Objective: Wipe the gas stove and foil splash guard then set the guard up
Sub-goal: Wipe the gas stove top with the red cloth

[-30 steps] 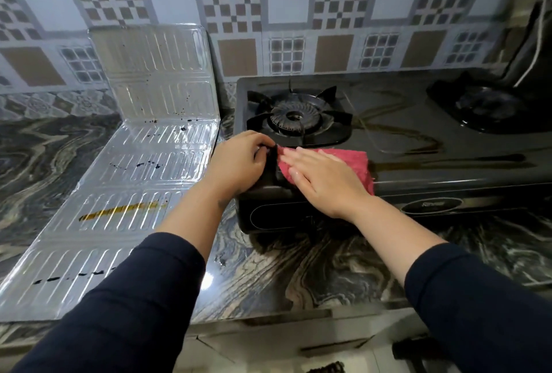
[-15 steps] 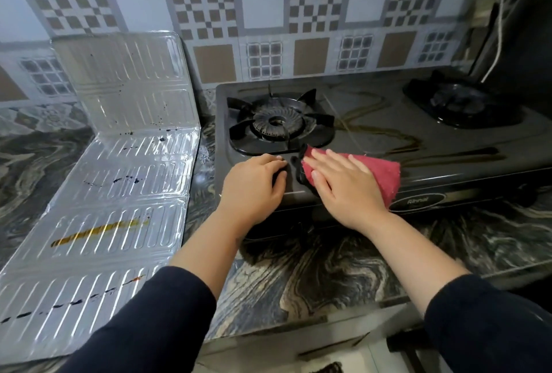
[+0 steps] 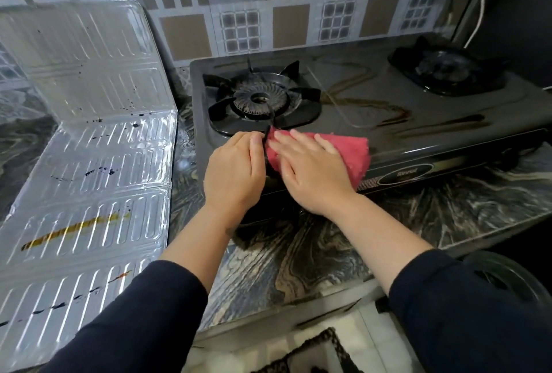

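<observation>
A black two-burner gas stove (image 3: 418, 121) stands on the marbled counter, with brown streaks across its glass top. My right hand (image 3: 310, 172) lies flat on a pink cloth (image 3: 352, 151) at the stove's front edge, just below the left burner (image 3: 260, 101). My left hand (image 3: 236, 169) rests on the stove's front left corner, its fingers curled beside the cloth; what they grip is hidden. The foil splash guard (image 3: 89, 169) lies unfolded on the counter to the left, its far panel leaning on the wall, with dark spots and a yellow-brown streak on it.
The right burner (image 3: 445, 71) sits at the back right, by a white cable (image 3: 478, 8) on the wall. A patterned tile wall (image 3: 268, 14) rises behind the stove. The counter's front edge (image 3: 298, 307) runs below my arms, with a mat (image 3: 313, 354) on the floor.
My right hand and the cloth have shifted slightly along the stove's front edge, back toward the left burner. My left hand stays at the front left corner. The view has moved closer.
</observation>
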{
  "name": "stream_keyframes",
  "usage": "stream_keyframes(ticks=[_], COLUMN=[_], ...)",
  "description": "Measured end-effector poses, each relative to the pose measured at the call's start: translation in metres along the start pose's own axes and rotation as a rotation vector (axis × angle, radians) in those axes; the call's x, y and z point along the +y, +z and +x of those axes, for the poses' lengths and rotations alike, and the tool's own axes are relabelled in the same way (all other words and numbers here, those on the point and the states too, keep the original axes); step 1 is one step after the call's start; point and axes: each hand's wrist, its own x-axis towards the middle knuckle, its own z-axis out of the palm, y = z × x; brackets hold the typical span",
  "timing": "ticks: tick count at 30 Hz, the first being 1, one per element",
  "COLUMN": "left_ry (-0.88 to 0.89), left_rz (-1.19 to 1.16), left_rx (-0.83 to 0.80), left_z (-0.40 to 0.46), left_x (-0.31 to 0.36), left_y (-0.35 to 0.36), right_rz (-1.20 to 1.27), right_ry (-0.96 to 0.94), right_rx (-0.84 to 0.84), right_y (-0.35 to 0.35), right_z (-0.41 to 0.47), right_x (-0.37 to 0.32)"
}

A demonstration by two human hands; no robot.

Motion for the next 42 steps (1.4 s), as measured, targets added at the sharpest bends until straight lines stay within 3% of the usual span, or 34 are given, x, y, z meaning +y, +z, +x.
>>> stream_keyframes(ticks=[3, 6, 13, 17, 24, 29, 35, 42], left_ry=[0.072, 0.197, 0.412, 0.397, 0.417, 0.445, 0.330, 0.331], left_rz=[0.126, 0.236, 0.207, 0.186, 0.204, 0.213, 0.184, 0.255], left_rx=[-0.003, -0.069, -0.347, -0.356, -0.348, -0.385, -0.490, -0.404], left_z=[0.001, 0.007, 0.041, 0.055, 0.050, 0.062, 0.066, 0.063], left_x=[0.007, 0.027, 0.064, 0.068, 0.068, 0.090, 0.112, 0.110], left_y=[0.002, 0.016, 0.055, 0.066, 0.072, 0.077, 0.104, 0.111], right_rz=[-0.013, -0.034, -0.070, -0.060, -0.034, -0.040, -0.064, -0.014], right_ry=[-0.005, 0.114, 0.486, 0.619, 0.462, 0.544, 0.682, 0.648], right_rx=[-0.011, -0.005, -0.115, -0.169, 0.009, -0.013, -0.051, 0.140], right_y=[-0.009, -0.018, -0.047, -0.051, -0.035, -0.043, -0.055, -0.059], right_z=[-0.005, -0.009, -0.011, -0.001, -0.026, -0.032, -0.017, -0.050], right_x=[0.023, 0.061, 0.159, 0.177, 0.127, 0.170, 0.224, 0.271])
